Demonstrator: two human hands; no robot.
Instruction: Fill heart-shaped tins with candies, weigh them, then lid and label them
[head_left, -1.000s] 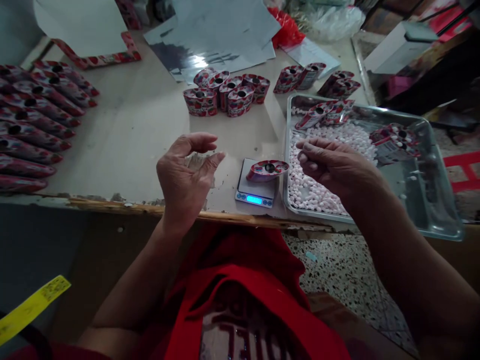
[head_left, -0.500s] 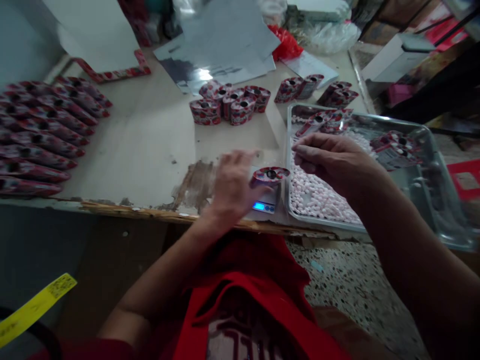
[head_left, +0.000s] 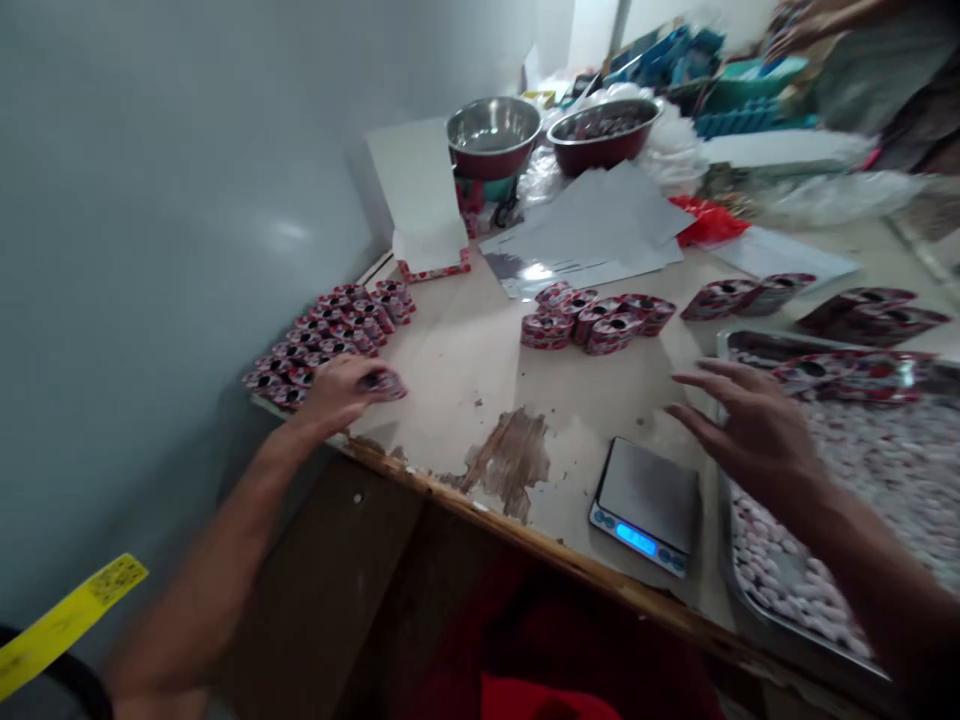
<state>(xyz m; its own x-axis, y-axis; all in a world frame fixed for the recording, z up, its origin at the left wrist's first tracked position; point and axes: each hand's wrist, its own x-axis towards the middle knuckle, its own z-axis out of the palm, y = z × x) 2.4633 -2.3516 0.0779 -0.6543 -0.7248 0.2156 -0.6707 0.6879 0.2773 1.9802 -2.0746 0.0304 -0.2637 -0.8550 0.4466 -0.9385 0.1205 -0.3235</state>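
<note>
Holding packet (head_left: pixel 388 385) in left hand (head_left: pixel 337 392), left of scale (head_left: pixel 649 490) — with right hand (head_left: pixel 765 430) spread near it. Apparently placement; calls for aligned release.

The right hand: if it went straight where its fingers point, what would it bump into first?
Probably the nearest red-patterned pack in the middle group. The right hand points roughly that way across the table, but its height is unclear, so it might pass over.
</note>
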